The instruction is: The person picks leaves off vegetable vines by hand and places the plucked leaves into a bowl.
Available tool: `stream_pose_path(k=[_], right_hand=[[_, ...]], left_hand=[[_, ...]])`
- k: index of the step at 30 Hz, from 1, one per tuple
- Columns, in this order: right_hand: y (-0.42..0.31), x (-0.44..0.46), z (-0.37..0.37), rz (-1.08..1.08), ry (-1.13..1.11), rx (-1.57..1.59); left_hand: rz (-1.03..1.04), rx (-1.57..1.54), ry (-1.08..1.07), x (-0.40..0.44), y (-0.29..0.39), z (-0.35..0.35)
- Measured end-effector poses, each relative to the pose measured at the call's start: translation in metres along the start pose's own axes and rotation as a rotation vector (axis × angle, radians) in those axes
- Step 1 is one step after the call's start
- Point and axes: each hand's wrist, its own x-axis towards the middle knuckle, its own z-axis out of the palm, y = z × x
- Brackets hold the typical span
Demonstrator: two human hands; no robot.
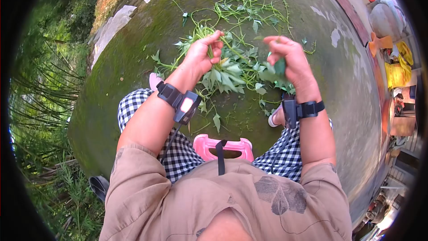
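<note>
My left hand is closed around a bunch of leafy green vine stems. Broad pale-green leaves hang out below its fingers. To the right, my right hand has its fingers curled, with green leaves against the palm; motion blurs its fingertips and part of the leaves. Under and between both hands, a loose heap of leaves covers the ground. Farther out lies a tangle of thin, mostly bare vine stems.
I sit on a mossy concrete floor, a pink plastic stool showing between my legs. Pale stones line the left edge, with dense greenery beyond. Along the right are a yellow bag and assorted household items.
</note>
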Motion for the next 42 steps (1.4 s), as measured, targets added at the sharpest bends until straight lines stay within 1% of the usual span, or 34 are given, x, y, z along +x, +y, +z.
stream_pose_path(k=[1,3,4,5,7,8,11,13,15,16,19,20,21,23,24,27,28,31,32,35,36,39,40,42], right_hand=[[0.007,-0.002,0.006,0.045,-0.049,-0.104],[0.026,-0.007,0.026,0.075,-0.082,-0.178],[0.038,-0.007,0.031,0.058,-0.099,-0.303],[0.048,-0.009,0.035,0.121,-0.144,-0.332],[0.063,-0.009,0.035,0.172,-0.220,-0.447],[0.065,-0.006,0.030,0.218,-0.214,-0.537],[0.064,-0.003,0.023,0.201,-0.208,-0.537],[0.051,-0.004,0.029,0.255,-0.273,-0.459],[0.047,-0.001,0.035,0.296,-0.296,-0.378],[0.043,0.003,0.038,0.292,-0.235,-0.331],[0.025,0.031,0.035,-0.075,0.110,-0.319],[0.018,0.046,0.026,-0.188,0.190,-0.282],[0.010,0.061,0.017,-0.301,0.270,-0.242],[-0.002,0.078,0.009,-0.359,0.420,-0.226],[0.001,0.089,-0.002,-0.333,0.489,-0.317],[0.010,0.097,-0.004,-0.263,0.573,-0.140],[0.010,0.089,-0.002,-0.202,0.413,-0.013],[0.008,0.073,0.003,-0.003,0.084,0.242],[0.010,0.068,0.006,0.020,-0.040,0.325],[0.012,0.048,0.023,0.088,-0.164,0.440],[0.013,0.043,0.028,0.113,-0.167,0.462],[0.020,0.039,0.030,0.121,-0.270,0.509],[0.021,0.039,0.030,0.119,-0.294,0.496],[0.020,0.033,0.038,0.126,-0.224,0.441]], left_hand=[[-0.023,0.034,-0.031,-0.002,-0.005,-0.001],[-0.088,0.066,0.064,-0.008,-0.019,0.004],[-0.133,0.061,0.062,-0.011,-0.028,0.006],[-0.176,0.057,0.061,-0.013,-0.037,0.005],[-0.282,0.083,0.059,-0.015,-0.051,0.006],[-0.312,0.094,0.074,-0.016,-0.056,0.006],[-0.371,0.114,0.068,-0.025,-0.060,0.013],[-0.354,0.112,0.062,-0.027,-0.055,0.014],[-0.260,0.152,0.054,-0.028,-0.045,0.019],[-0.213,0.172,0.051,-0.028,-0.038,0.023],[0.005,0.297,0.079,-0.024,-0.016,0.029],[0.059,0.362,0.113,-0.024,-0.009,0.030],[0.050,0.375,0.124,-0.022,-0.008,0.025],[0.041,0.398,0.142,-0.017,-0.008,0.017],[0.006,0.411,0.148,-0.016,-0.008,0.017],[-0.057,0.389,0.152,-0.020,-0.009,0.022],[-0.064,0.361,0.155,-0.020,-0.010,0.021],[-0.043,0.341,0.038,-0.016,-0.004,0.013],[-0.048,0.358,0.066,-0.016,-0.003,0.014],[-0.046,0.341,0.082,-0.014,-0.004,0.018],[-0.056,0.329,0.087,-0.014,-0.005,0.020],[-0.131,0.263,0.083,-0.012,-0.009,0.025],[-0.150,0.235,0.042,-0.010,-0.011,0.025],[-0.183,0.181,-0.041,-0.007,-0.015,0.022]])
